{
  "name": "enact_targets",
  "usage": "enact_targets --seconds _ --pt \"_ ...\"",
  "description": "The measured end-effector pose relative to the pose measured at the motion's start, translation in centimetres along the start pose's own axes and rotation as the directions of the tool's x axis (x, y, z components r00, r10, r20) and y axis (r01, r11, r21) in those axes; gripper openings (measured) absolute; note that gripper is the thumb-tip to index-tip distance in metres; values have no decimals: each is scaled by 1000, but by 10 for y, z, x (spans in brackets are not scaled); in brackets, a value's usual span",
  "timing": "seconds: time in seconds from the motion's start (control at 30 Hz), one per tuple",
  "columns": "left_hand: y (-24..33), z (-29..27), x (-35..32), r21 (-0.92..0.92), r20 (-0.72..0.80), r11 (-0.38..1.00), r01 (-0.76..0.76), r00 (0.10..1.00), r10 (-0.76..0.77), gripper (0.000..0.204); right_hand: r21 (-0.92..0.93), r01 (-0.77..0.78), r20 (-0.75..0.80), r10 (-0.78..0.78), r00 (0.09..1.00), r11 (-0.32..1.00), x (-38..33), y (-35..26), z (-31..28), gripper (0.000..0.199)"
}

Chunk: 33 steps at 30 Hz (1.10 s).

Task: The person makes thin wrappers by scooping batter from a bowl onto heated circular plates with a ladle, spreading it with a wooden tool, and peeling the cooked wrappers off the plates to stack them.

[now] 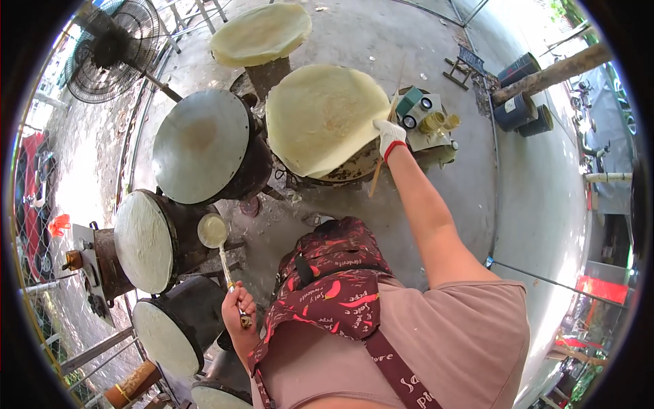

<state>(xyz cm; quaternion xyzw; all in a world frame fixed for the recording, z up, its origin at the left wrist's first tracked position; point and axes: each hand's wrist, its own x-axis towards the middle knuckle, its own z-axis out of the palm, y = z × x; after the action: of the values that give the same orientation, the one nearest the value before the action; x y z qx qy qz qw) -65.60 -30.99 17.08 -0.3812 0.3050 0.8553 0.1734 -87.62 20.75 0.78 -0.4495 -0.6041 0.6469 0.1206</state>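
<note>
My left hand [240, 305] is closed around the handle of a ladle [212, 232], whose round bowl carries pale batter. My right hand [390, 135], in a white glove with a red cuff, is closed on the right edge of a large thin yellow crepe [327, 116]. That crepe spreads over a round griddle [354, 170], its edge hanging a little over the rim. A thin wooden stick [375, 180] runs along the griddle's right side, partly behind the glove; whether the fingers also grip it is hidden.
Left of me stand several drum-shaped griddles, one bare grey [201, 146], others coated white [144, 242]. Another crepe [262, 33] lies on a stand at the back. A fan [112, 48] is at far left. Bottles and jars [432, 123] sit right of the griddle, near dark bins [516, 112].
</note>
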Motion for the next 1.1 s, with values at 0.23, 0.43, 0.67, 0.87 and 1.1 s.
enact_targets --seconds 0.23,0.43,0.67,0.87,1.1 --pt "-4 -10 -7 -34 -28 999 6 1000 -7 17 340 -191 145 150 978 921 28 -66 39 14" --pt "-6 -27 -14 -83 -56 996 -16 998 12 17 371 -90 54 76 996 924 -22 -123 85 12" --pt "-6 -39 -22 -123 -97 990 -74 993 62 14 390 -119 140 69 988 913 -53 -143 72 12" --pt "-5 -32 -15 -88 -138 995 -52 990 40 12 421 -25 216 -73 974 907 -68 -182 81 13" --pt "-1 -32 4 -114 -92 993 -17 996 7 10 289 274 349 -368 862 917 -172 -240 110 26"
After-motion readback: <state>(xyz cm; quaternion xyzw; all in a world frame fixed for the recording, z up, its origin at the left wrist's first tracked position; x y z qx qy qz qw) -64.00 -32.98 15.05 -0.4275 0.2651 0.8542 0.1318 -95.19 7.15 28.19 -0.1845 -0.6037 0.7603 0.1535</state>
